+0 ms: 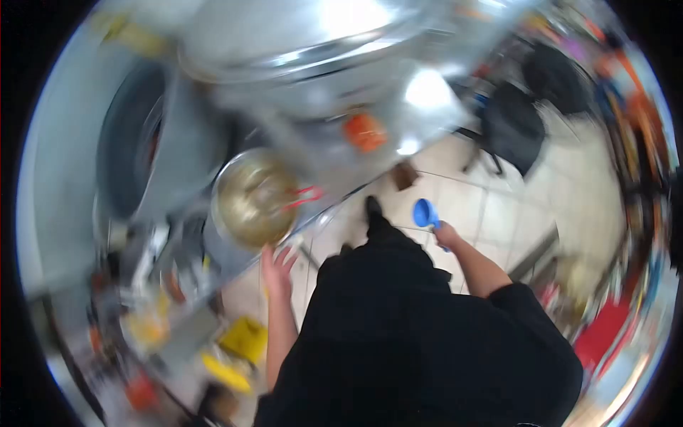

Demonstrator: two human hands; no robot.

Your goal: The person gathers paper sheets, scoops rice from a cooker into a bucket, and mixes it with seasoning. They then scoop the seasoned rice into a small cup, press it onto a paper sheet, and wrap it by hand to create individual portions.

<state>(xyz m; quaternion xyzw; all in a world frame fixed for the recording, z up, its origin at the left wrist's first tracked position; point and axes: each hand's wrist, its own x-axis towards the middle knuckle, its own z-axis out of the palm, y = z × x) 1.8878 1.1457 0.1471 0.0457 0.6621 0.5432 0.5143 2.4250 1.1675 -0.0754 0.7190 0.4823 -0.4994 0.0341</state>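
In my right hand [446, 235] is a blue scoop [425, 213], gripped by its handle and held out over the tiled floor with its cup facing up toward me. My left hand [278, 270] has its fingers spread, with fingertips right at the near rim of a round metal bowl [231, 229]. The bowl rests on the steel counter, and a red utensil handle [304, 196] sticks out over its right side. What the bowl contains is blurred.
A large shiny metal vessel [299, 64] stands beyond the bowl. An orange-red item [365, 132] lies on the counter [334, 153]. Black chairs [509, 124] stand at the upper right, packed shelves [633, 313] line the right edge, and a yellow object [244, 339] sits at lower left.
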